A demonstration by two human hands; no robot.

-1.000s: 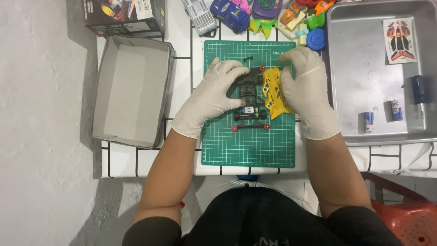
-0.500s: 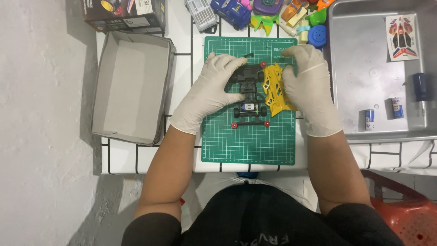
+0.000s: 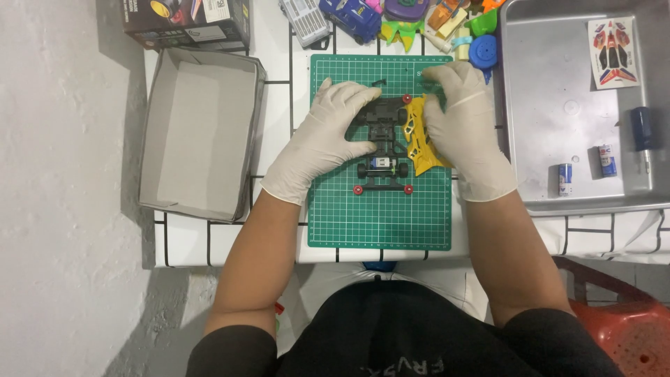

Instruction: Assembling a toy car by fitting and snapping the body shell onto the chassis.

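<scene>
A small black toy car chassis [image 3: 382,143] with red rollers lies on a green cutting mat [image 3: 380,216]. My left hand [image 3: 322,139], in a white glove, grips the chassis at its far left side. My right hand [image 3: 466,132], also gloved, holds a yellow car body shell [image 3: 417,136] tilted up against the right side of the chassis. Both hands meet over the upper half of the mat.
An open grey cardboard box [image 3: 199,132] sits left of the mat. A metal tray [image 3: 558,119] on the right holds a sticker sheet [image 3: 613,43], two small batteries [image 3: 586,169] and a screwdriver [image 3: 641,132]. Toy parts and a blue car [image 3: 356,15] lie behind the mat. A red stool [image 3: 621,328] stands lower right.
Both hands stay on the car. The yellow shell and the chassis have shifted only slightly between the hands; the view has moved a little.
</scene>
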